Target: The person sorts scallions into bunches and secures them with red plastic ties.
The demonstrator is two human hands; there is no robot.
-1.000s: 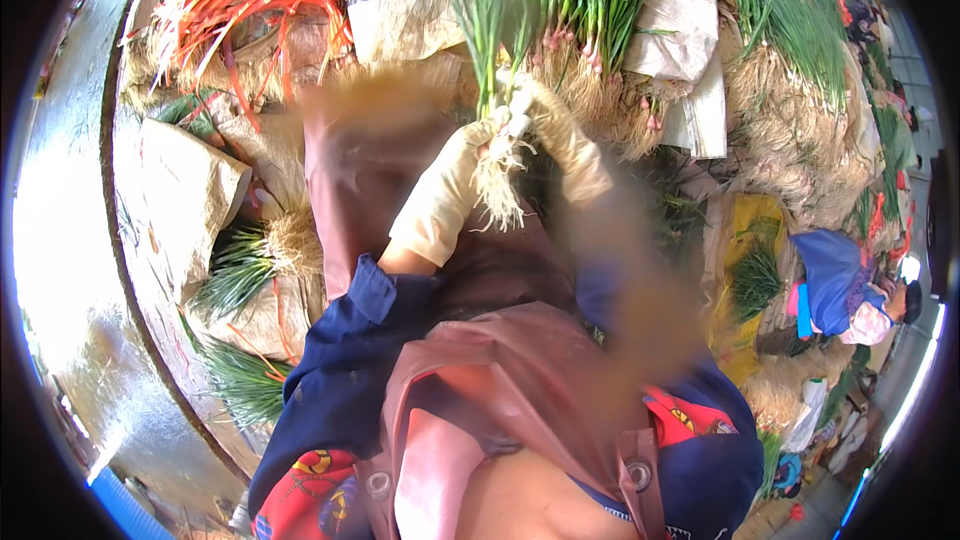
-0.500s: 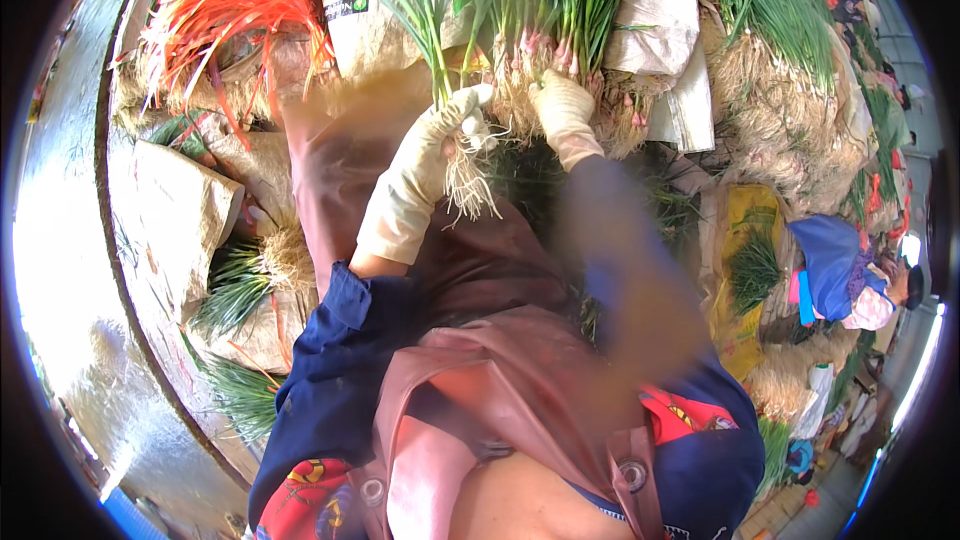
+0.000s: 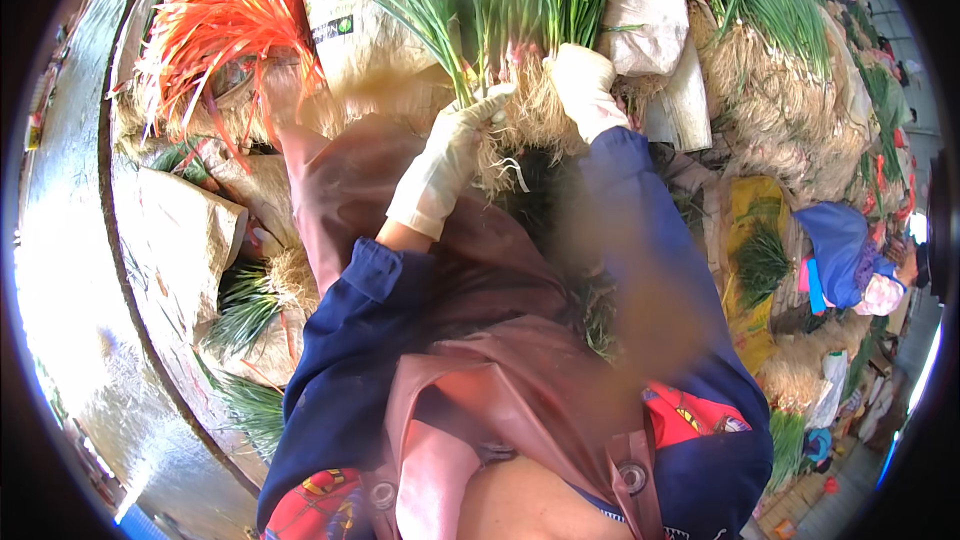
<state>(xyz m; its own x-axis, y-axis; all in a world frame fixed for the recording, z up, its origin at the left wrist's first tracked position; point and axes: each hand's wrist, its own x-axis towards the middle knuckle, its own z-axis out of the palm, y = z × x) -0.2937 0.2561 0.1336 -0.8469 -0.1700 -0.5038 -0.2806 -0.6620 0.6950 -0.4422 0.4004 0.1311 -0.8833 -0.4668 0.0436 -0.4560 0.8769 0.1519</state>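
Green onions (image 3: 432,32) are in the left hand (image 3: 447,152), in front of the right edge of the printed sack (image 3: 370,25). We record the leaves pointing up and fanning left, the roots hanging beneath the glove; the long axis slants from upper left to lower right. The left grip is closed around the stems. The gloved right hand (image 3: 587,85) rests against a larger onion bundle (image 3: 568,0), near the left edge of the plain white sack (image 3: 645,10). Its fingertips are obscured, so we cannot tell whether that grip holds anything. Compared with half a second ago, we note that the held onions have shifted right, beside the bundle's roots; their white bulbs, previously exposed, are now covered. The right hand has moved further along the bundle's right side.
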